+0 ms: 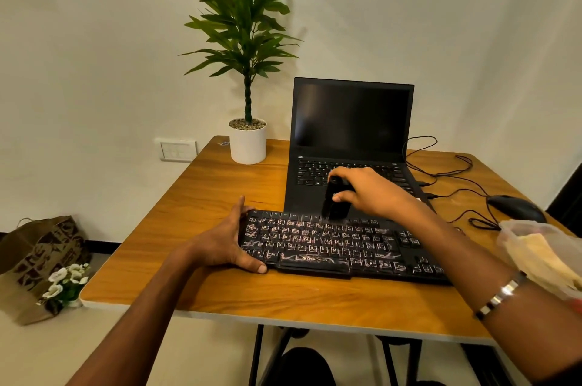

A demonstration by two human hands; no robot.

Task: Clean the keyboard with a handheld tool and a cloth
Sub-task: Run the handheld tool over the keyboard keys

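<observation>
A black keyboard (333, 247) smeared with pale dust lies across the wooden table (195, 206), in front of the laptop. My left hand (225, 244) grips its left end, thumb on the near edge and fingers at the far corner. My right hand (370, 192) holds a small black handheld tool (334, 201) upright, its lower end touching the top key row near the middle. A yellowish cloth (535, 256) lies in a clear plastic bag at the table's right edge.
An open black laptop (349, 133) with a dark screen stands behind the keyboard. A potted plant (248, 141) is at the back left, a black mouse (516, 207) and cables at the right. A paper bag (41, 256) and white flowers sit on the floor at left.
</observation>
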